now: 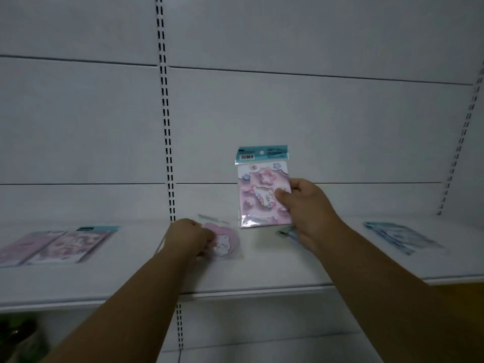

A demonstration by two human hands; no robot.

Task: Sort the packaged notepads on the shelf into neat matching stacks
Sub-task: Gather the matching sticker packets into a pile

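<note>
My right hand [305, 205] grips a pink star-pattern notepad pack [259, 189] with a teal header and holds it upright above the white shelf [262, 273]. Thumb and fingers pinch its right edge. My left hand [190, 237] lies on the shelf with its fingers curled over a round pink notepad pack [225, 243] that lies flat. Two pink packs [55, 246] lie side by side at the left of the shelf. A blue pack [400, 235] lies flat at the right. Another pack [286, 233] peeks out under my right hand.
The white back wall has slotted black uprights [169, 142] at the centre and at the far right [461, 142]. The shelf's front edge [248, 290] runs across below my forearms. A dark object [18, 334] sits on a lower level at bottom left.
</note>
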